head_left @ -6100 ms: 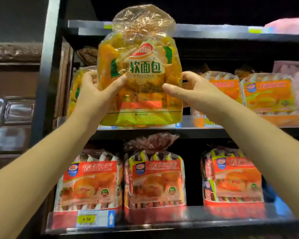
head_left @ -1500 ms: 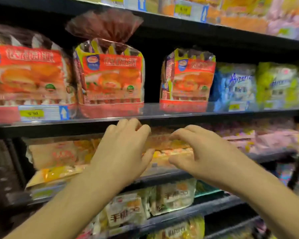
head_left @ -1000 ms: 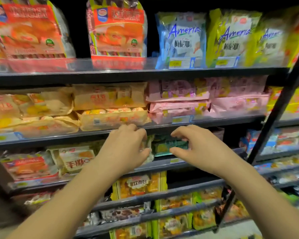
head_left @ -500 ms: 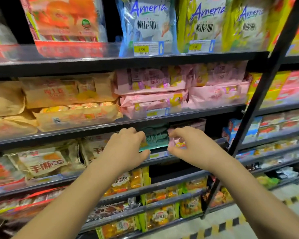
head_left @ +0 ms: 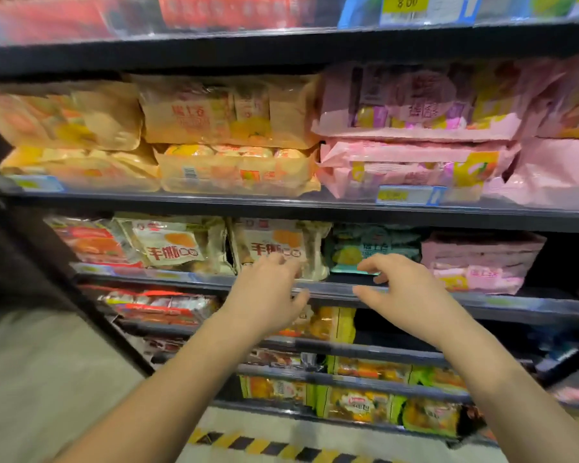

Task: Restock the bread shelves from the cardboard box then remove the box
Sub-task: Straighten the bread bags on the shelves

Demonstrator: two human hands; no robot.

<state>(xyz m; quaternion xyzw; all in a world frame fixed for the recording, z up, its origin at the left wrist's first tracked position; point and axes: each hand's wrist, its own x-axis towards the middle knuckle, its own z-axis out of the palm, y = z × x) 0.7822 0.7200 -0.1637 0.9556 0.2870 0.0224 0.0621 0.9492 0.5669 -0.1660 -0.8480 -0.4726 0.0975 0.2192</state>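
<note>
- The left hand (head_left: pixel 268 292) hovers released, fingers loosely bent and gripping nothing, just in front of the shelf edge (head_left: pixel 331 292). The right hand (head_left: pixel 408 292) hangs beside it, a little apart, slack in the same way.
- Below both hands, the lower shelves carry green-and-yellow packets (head_left: pixel 358 404), too blurred to read.
- Just behind the left fingertips stands a cream bread packet (head_left: pixel 271 242); I cannot tell if they touch. A second cream packet (head_left: pixel 168 248) is to its left.
- Behind the right hand lies a teal packet (head_left: pixel 368 248), with a pink packet (head_left: pixel 482 259) further right.
- Above the hands, tan packets (head_left: pixel 221 115) are stacked on the left and pink stacked packets (head_left: pixel 415 108) on the right.
- Half a second ago the hands, in the same pose, fronted the teal packet. Six seconds ago they held a yellow bread bag.
- Both cream packets show red "手撕". A yellow price tag (head_left: pixel 406 3) far above reads "8 00".
</note>
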